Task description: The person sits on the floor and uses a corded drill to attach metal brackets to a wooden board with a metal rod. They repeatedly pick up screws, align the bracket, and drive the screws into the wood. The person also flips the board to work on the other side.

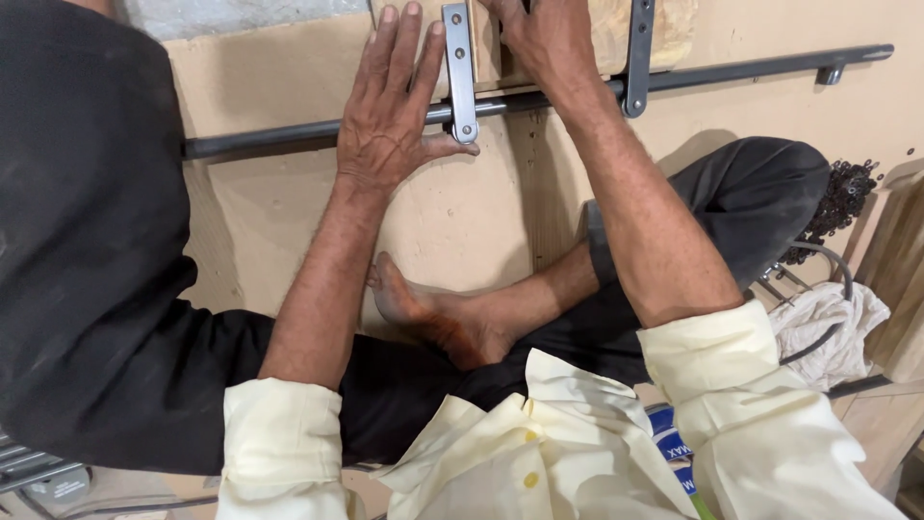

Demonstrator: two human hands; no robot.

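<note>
Metal bracket (460,72) sits upright across the dark rod (289,135) on the tan board (452,221), at the top centre. My left hand (390,116) lies flat and open beside it, thumb touching its lower end, gripping nothing. My right hand (549,39) presses near the top edge; I cannot tell its grip. A second bracket (637,58) already sits on the rod further right. Count: two brackets, one rod. Fastening looks unfinished; a pile of small black parts (842,197) waits far right.
</note>
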